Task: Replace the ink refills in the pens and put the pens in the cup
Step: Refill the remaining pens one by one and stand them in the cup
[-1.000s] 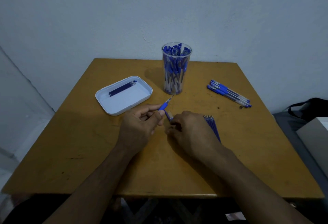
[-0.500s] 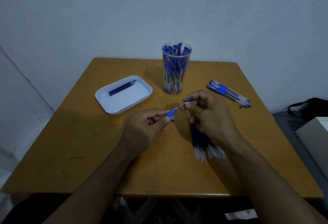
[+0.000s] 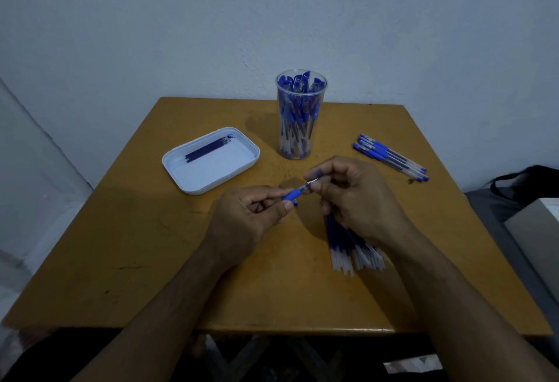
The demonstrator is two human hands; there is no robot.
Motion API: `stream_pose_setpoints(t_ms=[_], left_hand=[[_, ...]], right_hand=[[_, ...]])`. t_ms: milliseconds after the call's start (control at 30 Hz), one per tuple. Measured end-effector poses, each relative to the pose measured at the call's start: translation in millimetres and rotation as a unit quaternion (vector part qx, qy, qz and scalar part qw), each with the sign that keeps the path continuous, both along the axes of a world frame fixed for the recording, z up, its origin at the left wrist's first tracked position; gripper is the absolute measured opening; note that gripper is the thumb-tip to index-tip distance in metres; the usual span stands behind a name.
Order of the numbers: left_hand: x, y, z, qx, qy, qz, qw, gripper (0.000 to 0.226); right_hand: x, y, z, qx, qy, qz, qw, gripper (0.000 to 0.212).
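Observation:
My left hand [image 3: 251, 218] grips a pen [image 3: 292, 194] by its blue grip section, the tip pointing up and right. My right hand [image 3: 360, 197] pinches the pen's thin metal tip with its fingertips. Both hands hover over the middle of the wooden table [image 3: 145, 260]. A clear cup [image 3: 299, 118] packed with blue-capped pens stands behind the hands. A pile of ink refills [image 3: 351, 245] lies on the table under my right wrist, partly hidden. Several capped pens [image 3: 390, 156] lie at the right.
A white tray [image 3: 193, 189] at the left holds a few dark refills [image 3: 207, 149]. A grey wall rises right behind the table. Off the right edge sit a dark bag [image 3: 526, 182] and a pale box [image 3: 535, 230].
My right hand rose off the refill pile and came to the pen's tip. My left hand tilted the pen lower and moved it slightly right. The last half second shows little movement.

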State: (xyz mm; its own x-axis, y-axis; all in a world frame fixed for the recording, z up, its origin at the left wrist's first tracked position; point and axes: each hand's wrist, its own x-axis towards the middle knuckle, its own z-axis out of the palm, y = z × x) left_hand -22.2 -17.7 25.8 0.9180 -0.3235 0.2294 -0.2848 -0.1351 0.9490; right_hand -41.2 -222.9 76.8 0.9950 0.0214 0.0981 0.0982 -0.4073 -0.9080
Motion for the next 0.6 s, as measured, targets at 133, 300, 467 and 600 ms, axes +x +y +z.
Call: stream_pose_setpoints(t_ms=[133, 300, 467, 600], left_hand=[[0.0, 0.2, 0.0, 0.002, -0.001, -0.006, 1.0, 0.025], [0.0, 0.4, -1.6, 0.008, -0.017, -0.006, 1.0, 0.026], [1.0, -0.8, -1.7, 0.006, -0.013, -0.003, 1.0, 0.027], [1.4, -0.5, -3.2, 0.006, -0.024, -0.009, 1.0, 0.027]], right_hand=[[-1.1, -1.5, 2.0, -0.018, 0.011, 0.022, 1.0, 0.01], [-0.8, -1.0, 2.1, -0.082, 0.01, -0.002, 0.997, 0.038], [-1.5, -2.1, 2.2, -0.053, -0.009, 0.007, 0.999, 0.026], [-1.1, -2.2, 2.7, -0.025, 0.005, 0.035, 0.999, 0.007]])
